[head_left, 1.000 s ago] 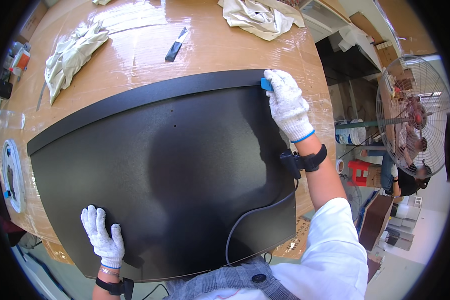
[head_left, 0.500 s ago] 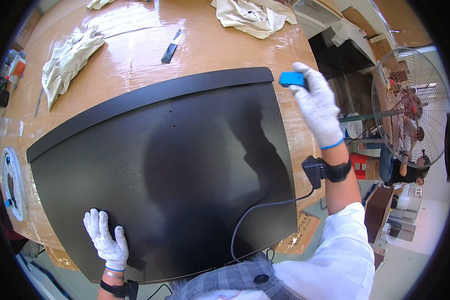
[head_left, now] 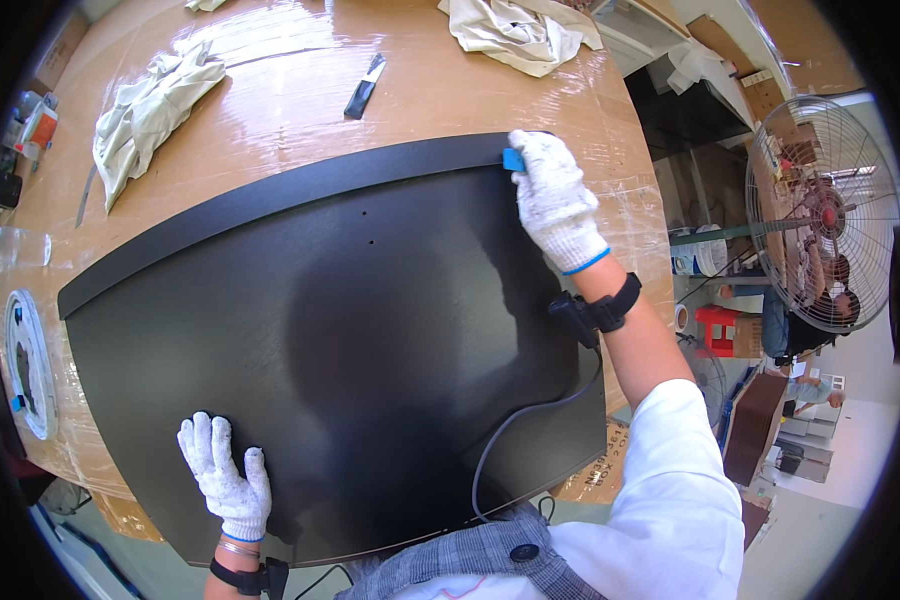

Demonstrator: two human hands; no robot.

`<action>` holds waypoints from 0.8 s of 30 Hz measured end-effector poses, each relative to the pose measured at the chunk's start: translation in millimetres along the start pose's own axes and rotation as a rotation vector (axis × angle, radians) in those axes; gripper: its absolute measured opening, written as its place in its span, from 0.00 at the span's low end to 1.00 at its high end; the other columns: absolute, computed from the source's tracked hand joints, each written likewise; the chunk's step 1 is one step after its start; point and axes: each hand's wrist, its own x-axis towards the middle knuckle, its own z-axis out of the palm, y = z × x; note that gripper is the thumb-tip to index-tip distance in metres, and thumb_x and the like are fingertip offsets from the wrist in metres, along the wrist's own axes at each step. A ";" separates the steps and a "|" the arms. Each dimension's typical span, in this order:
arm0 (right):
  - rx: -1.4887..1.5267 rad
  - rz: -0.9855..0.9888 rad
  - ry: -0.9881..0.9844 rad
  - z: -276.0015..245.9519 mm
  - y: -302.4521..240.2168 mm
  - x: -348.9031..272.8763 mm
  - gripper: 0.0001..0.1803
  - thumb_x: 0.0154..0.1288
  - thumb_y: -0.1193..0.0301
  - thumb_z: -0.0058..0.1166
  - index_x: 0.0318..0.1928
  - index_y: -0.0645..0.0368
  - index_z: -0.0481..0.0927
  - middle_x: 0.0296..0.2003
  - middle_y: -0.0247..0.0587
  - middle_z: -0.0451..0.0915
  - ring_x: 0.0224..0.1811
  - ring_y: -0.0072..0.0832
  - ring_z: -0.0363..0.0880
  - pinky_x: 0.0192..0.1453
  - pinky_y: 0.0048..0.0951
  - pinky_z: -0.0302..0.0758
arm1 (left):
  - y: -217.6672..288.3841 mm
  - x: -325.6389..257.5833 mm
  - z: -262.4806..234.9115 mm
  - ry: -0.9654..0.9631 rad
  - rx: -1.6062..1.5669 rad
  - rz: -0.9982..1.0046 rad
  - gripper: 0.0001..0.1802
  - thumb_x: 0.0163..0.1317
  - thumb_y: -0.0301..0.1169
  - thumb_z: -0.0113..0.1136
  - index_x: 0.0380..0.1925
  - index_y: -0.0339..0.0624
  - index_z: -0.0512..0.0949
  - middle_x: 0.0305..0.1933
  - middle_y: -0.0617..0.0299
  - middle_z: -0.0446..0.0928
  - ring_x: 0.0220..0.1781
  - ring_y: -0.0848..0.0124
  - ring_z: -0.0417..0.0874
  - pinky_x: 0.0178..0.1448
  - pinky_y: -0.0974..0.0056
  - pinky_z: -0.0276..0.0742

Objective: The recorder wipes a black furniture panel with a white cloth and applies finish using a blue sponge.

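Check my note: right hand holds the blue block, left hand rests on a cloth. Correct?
Not quite: the left hand rests on the black panel, as the head view shows. The right hand does hold the blue block.

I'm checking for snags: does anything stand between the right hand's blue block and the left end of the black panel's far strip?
Nothing shows along the strip left of the blue block; the dark-handled tool lies beyond.

The gloved left hand [head_left: 225,480] lies flat, palm down, toward the near left corner of the worktop [head_left: 290,110], fingers pointing away. The bare right arm [head_left: 638,340] stretches forward; the gloved right hand [head_left: 553,190] grips near the right edge, fingers curled.
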 end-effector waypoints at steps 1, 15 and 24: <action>0.019 -0.003 -0.005 2.5 -8.8 1.4 0.25 0.58 0.77 0.55 0.58 0.56 0.73 0.52 0.52 0.76 0.56 0.48 0.74 0.60 0.44 0.74 | -0.3 0.0 -0.4 0.001 -0.002 0.002 0.30 0.63 0.34 0.57 0.66 0.41 0.67 0.72 0.46 0.62 0.75 0.44 0.57 0.77 0.41 0.48; 0.011 -0.084 0.078 16.9 -81.9 18.2 0.24 0.58 0.74 0.54 0.57 0.56 0.73 0.48 0.51 0.77 0.50 0.48 0.76 0.51 0.44 0.78 | -0.7 2.0 -1.7 0.004 -0.053 0.001 0.32 0.58 0.30 0.59 0.65 0.41 0.67 0.72 0.46 0.62 0.75 0.44 0.57 0.78 0.42 0.47; -0.041 -0.110 0.110 20.3 -100.1 16.6 0.24 0.56 0.76 0.56 0.56 0.60 0.73 0.44 0.50 0.77 0.47 0.48 0.76 0.49 0.43 0.77 | -1.0 2.6 -4.4 -0.005 -0.107 -0.007 0.34 0.52 0.29 0.65 0.62 0.41 0.70 0.70 0.46 0.64 0.74 0.43 0.59 0.77 0.40 0.48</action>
